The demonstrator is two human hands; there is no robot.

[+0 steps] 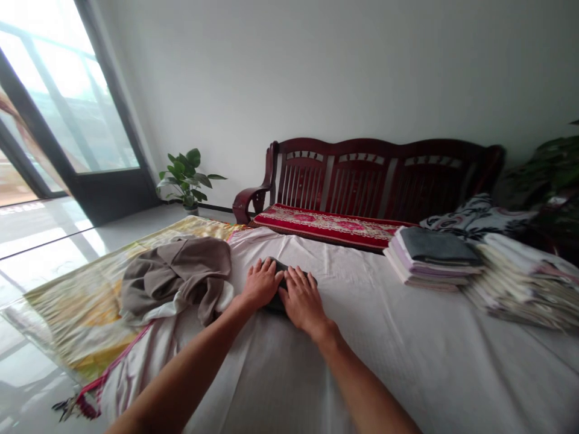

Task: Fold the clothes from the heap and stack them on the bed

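Observation:
A small dark folded cloth lies on the white sheet that covers the table, mostly hidden beneath my hands. My left hand rests flat on its left part, fingers stretched out. On its right part lies my right hand, palm down with the fingers extended. The two thumbs come close together over the middle of the cloth. To the left of my left hand is a crumpled grey-brown cloth with some white fabric showing under it.
Folded cloths with a dark grey one on top form a stack at the right, beside a larger pale pile. A patterned cloth lies behind them. Beyond the white sheet stands a dark red wooden bench. A potted plant is further left.

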